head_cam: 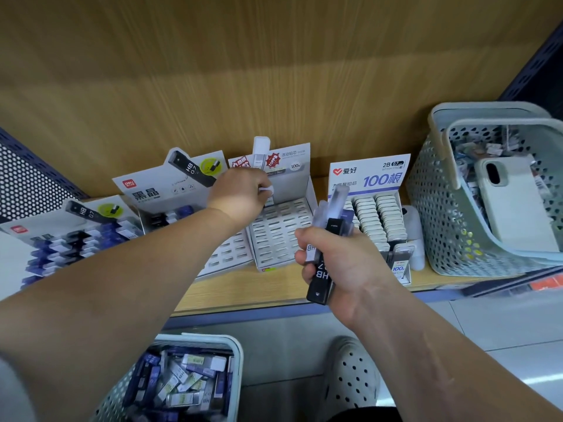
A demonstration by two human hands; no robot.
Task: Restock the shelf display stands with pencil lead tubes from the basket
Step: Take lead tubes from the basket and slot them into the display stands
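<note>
My left hand (pixel 240 193) is curled over the middle display stand (pixel 280 236) on the shelf (pixel 243 296). It pinches a small white tube (pixel 266 190), and my fingers hide most of it. My right hand (pixel 338 263) grips a bunch of lead tubes (pixel 324 269), black and clear. I cannot count them. The basket (pixel 237 354) of tubes sits on the floor (pixel 457 330), partly hidden by my left arm and cut off at the bottom.
</note>
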